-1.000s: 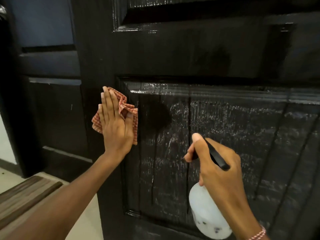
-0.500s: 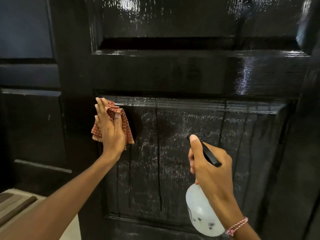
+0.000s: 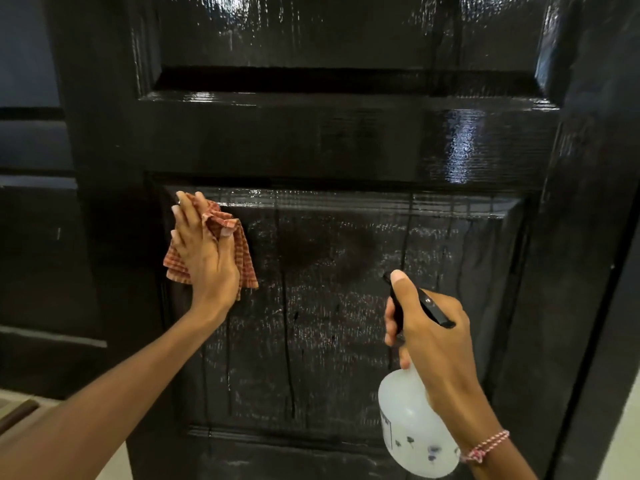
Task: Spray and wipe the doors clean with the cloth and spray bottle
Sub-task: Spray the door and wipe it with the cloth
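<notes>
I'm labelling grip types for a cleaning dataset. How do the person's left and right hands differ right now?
The left hand lies flat, fingers straight, pressing a red-and-white checked cloth on the glossy black door; the right hand curls round the black head of a translucent white spray bottle. The left hand sits higher than the right hand. Only the right hand's wrist wears a pink-and-white beaded bracelet. Both work at the wet lower panel.
</notes>
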The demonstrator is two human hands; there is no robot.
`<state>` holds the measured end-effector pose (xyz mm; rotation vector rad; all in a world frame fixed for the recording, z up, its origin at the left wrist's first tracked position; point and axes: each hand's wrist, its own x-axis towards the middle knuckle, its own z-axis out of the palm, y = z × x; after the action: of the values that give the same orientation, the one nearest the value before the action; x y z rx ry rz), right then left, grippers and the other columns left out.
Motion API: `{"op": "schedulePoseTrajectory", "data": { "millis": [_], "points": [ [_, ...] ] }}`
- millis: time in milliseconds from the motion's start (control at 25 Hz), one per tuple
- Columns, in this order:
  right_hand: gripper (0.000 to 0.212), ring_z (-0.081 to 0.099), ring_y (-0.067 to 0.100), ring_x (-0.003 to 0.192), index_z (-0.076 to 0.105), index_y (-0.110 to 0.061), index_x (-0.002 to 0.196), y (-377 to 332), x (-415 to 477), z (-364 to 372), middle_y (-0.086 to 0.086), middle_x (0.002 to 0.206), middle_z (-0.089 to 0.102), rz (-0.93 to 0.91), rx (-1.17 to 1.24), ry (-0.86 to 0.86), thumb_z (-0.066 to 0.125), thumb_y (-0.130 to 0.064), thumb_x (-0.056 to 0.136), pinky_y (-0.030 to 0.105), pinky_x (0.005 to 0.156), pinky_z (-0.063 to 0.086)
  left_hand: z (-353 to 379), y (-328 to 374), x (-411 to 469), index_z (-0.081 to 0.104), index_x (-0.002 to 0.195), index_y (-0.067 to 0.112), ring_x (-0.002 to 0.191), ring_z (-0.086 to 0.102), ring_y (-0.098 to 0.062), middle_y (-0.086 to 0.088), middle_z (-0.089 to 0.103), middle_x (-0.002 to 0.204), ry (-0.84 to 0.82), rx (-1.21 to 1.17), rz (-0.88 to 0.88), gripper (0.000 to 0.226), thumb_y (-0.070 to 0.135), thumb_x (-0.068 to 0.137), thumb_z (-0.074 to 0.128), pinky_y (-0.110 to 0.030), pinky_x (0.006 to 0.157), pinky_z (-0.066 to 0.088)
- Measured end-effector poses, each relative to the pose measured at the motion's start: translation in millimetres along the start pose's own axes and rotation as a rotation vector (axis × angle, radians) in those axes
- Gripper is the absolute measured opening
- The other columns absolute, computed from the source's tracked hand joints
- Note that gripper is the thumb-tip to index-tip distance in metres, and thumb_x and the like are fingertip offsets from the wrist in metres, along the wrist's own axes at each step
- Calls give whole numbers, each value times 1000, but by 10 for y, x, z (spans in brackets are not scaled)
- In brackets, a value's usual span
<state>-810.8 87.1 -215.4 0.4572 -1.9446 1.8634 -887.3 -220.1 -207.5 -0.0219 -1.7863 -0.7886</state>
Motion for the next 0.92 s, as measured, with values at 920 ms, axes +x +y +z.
{"op": "schedulePoseTrajectory", "data": {
  "millis": [920],
  "points": [
    [49,69,34,62,72,-13,70,106,59,-948,11,67,72,-31,-91,262,60,-46,105,31,43,46,508,609,-192,-6,167,23,159,-23,-21,-2,-20,174,-97,32,110,67,48,112,22,-53,127,-17]
  ]
}}
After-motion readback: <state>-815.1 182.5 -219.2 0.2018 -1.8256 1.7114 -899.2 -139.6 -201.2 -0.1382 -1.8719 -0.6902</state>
